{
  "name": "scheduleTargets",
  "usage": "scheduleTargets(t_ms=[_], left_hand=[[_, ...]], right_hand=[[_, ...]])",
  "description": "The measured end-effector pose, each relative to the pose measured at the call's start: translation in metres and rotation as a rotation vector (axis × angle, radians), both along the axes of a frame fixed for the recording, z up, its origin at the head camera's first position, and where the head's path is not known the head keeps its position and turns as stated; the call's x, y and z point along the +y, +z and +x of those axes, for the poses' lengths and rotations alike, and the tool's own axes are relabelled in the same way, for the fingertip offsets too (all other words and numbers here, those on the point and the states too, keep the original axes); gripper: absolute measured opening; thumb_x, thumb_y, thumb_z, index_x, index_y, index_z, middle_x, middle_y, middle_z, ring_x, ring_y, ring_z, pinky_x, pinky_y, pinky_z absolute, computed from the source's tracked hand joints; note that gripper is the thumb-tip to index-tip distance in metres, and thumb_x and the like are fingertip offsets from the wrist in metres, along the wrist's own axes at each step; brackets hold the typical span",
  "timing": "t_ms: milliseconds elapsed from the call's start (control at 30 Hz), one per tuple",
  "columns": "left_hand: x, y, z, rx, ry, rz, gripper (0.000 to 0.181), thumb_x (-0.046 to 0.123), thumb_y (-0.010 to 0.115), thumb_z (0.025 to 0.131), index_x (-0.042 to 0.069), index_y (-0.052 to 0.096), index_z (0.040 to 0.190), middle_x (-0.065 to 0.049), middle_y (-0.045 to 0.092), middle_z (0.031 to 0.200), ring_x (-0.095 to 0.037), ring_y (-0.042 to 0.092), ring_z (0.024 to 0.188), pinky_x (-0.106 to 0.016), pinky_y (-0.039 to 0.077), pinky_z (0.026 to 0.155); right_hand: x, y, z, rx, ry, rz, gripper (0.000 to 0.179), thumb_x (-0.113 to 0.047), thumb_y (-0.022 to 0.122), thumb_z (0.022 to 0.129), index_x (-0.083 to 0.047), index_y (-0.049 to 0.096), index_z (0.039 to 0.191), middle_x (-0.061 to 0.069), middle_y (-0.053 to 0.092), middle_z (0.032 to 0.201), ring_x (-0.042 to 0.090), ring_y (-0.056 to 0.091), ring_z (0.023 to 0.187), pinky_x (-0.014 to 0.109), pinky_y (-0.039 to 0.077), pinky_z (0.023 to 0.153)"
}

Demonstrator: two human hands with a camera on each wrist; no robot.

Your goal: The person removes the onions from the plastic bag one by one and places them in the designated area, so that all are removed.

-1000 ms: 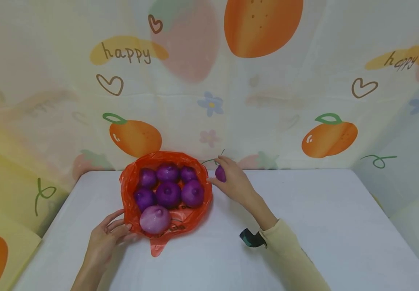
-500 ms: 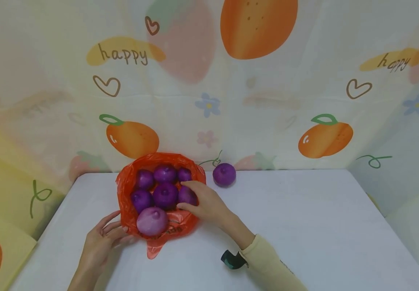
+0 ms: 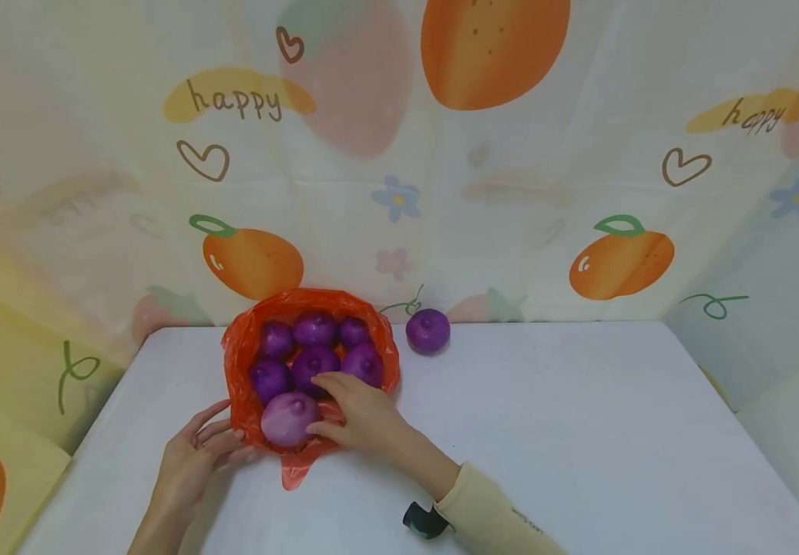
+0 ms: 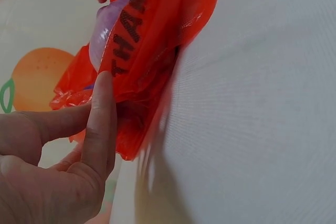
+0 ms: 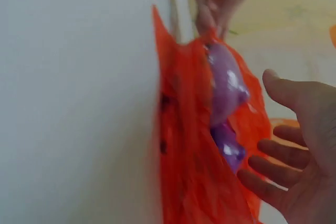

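Note:
A red plastic bag (image 3: 238, 358) stands on the table with its mouth spread wide, and several glossy purple onions (image 3: 315, 330) lie in it. Nearest the front of the bag is a paler, larger onion (image 3: 285, 424). My left hand (image 3: 187, 466) pinches the bag's left front rim between thumb and finger, as the left wrist view shows the bag (image 4: 136, 66) at its fingertips. My right hand (image 3: 371, 420) hovers over the front right of the opening, fingers and thumb spread beside the pale onion. In the right wrist view that hand (image 5: 304, 150) holds nothing.
One purple onion (image 3: 428, 331) sits outside the bag, at the table's back edge. The white table (image 3: 579, 432) reaches to a fruit-printed cloth (image 3: 496, 231) hanging behind. A small black piece (image 3: 425, 520) sticks out by the right sleeve (image 3: 489, 512).
My right hand has left the onion at the back edge and swept forward and left over the bag, past the right-hand onion to the pale one. The left hand keeps its place.

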State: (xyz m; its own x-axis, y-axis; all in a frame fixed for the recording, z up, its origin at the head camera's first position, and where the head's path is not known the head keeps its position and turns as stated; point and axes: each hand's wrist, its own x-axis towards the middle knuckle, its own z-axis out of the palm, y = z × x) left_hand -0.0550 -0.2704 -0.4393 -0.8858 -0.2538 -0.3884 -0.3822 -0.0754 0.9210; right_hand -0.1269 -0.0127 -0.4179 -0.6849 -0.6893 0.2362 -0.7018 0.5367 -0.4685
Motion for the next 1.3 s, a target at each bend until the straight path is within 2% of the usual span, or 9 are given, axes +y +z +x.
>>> scheduleTargets(t_ms=[133,233,433,533,667,867,1033,1300], left_hand=[[-0.001,0.001,0.000,0.008,-0.009,-0.004,0.072,0.002,0.063,0.093,0.007,0.025,0.154,0.011,0.068,0.095,-0.010,0.070,0.086,-0.030,0.058,0.079],[-0.001,0.001,-0.001,0.004,-0.019,-0.025,0.072,0.002,0.063,0.093,0.006,0.024,0.154,0.011,0.068,0.095,-0.010,0.070,0.085,-0.030,0.059,0.078],[-0.001,0.001,-0.001,0.003,-0.038,-0.038,0.073,0.002,0.063,0.094,0.006,0.023,0.155,0.010,0.068,0.097,-0.009,0.070,0.085,-0.029,0.059,0.078],[-0.001,0.000,-0.002,0.019,-0.040,-0.023,0.074,0.002,0.062,0.094,0.006,0.020,0.155,0.011,0.068,0.096,-0.010,0.071,0.085,-0.029,0.059,0.078],[0.000,-0.002,-0.003,0.028,-0.048,-0.020,0.072,0.002,0.060,0.095,0.005,0.020,0.155,0.010,0.068,0.098,-0.010,0.071,0.085,-0.030,0.059,0.078],[0.002,-0.003,-0.003,0.015,-0.047,-0.018,0.070,0.000,0.058,0.096,0.004,0.021,0.154,0.008,0.068,0.101,-0.012,0.071,0.085,-0.030,0.058,0.079],[0.001,-0.003,-0.003,0.011,-0.041,-0.021,0.069,-0.003,0.057,0.095,0.003,0.021,0.154,0.008,0.067,0.098,-0.011,0.070,0.085,-0.029,0.058,0.079],[0.002,-0.003,-0.004,0.012,-0.047,-0.031,0.070,-0.002,0.058,0.096,0.003,0.021,0.154,0.008,0.068,0.099,-0.008,0.070,0.085,-0.029,0.058,0.078]], right_hand=[[-0.011,-0.004,0.008,-0.045,-0.032,0.015,0.068,-0.050,0.068,0.088,-0.009,0.052,0.139,0.002,0.059,0.133,0.013,0.057,0.119,0.023,0.047,0.100],[-0.019,-0.009,0.013,-0.102,-0.090,-0.002,0.068,-0.050,0.069,0.088,-0.007,0.052,0.138,0.003,0.062,0.130,0.013,0.061,0.113,0.023,0.050,0.096],[-0.032,-0.020,0.020,-0.136,-0.194,-0.027,0.062,-0.051,0.066,0.089,-0.005,0.058,0.130,0.005,0.065,0.123,0.015,0.063,0.108,0.026,0.053,0.091],[-0.037,-0.023,0.021,-0.144,-0.236,-0.016,0.062,-0.056,0.064,0.089,-0.006,0.060,0.127,0.004,0.067,0.117,0.014,0.064,0.102,0.026,0.054,0.088],[-0.043,-0.023,0.021,-0.164,-0.299,0.029,0.070,-0.065,0.064,0.083,-0.008,0.061,0.123,0.002,0.069,0.108,0.014,0.066,0.092,0.026,0.056,0.081],[-0.050,-0.022,0.021,-0.150,-0.300,0.074,0.076,-0.071,0.069,0.074,-0.011,0.061,0.121,0.000,0.070,0.102,0.011,0.065,0.084,0.023,0.055,0.074],[-0.055,-0.022,0.022,-0.119,-0.298,0.103,0.075,-0.066,0.073,0.074,-0.013,0.058,0.125,-0.001,0.068,0.105,0.011,0.065,0.085,0.023,0.054,0.074],[-0.057,-0.020,0.023,-0.092,-0.348,0.133,0.073,-0.062,0.077,0.072,-0.016,0.058,0.125,-0.002,0.067,0.105,0.012,0.065,0.086,0.027,0.055,0.074]])
